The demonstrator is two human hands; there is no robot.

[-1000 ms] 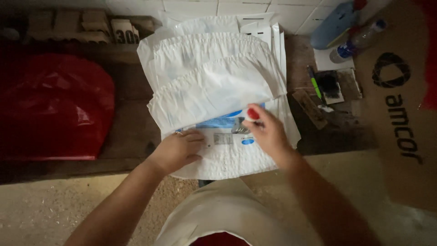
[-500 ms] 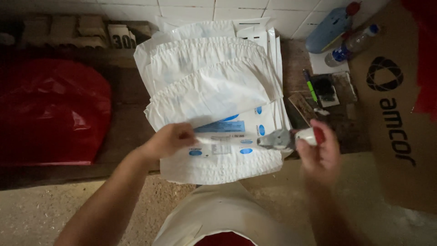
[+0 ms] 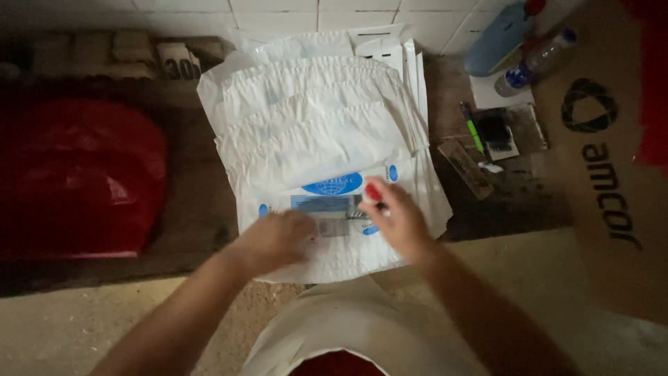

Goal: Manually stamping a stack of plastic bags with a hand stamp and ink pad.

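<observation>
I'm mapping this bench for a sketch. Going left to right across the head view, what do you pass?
Red plastic bag → left hand → right hand → green pen → brown cardboard box.

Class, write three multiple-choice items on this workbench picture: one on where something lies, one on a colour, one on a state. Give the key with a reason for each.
1. Where does the red plastic bag lie relative to the stack of white sacks?
A. To its left
B. To its right
C. On top of it

2. What colour is the cap of the small thing in the right hand?
A. Green
B. Red
C. Yellow

3. How does the left hand stand?
A. Raised clear of the bench
B. Holding the plastic bottle
C. Resting on the top sack's printed end

Key: 1 A, the bag fills the left side of the bench; 2 B, a red tip shows above the fingers; 3 C, the palm lies on the sack.
</observation>
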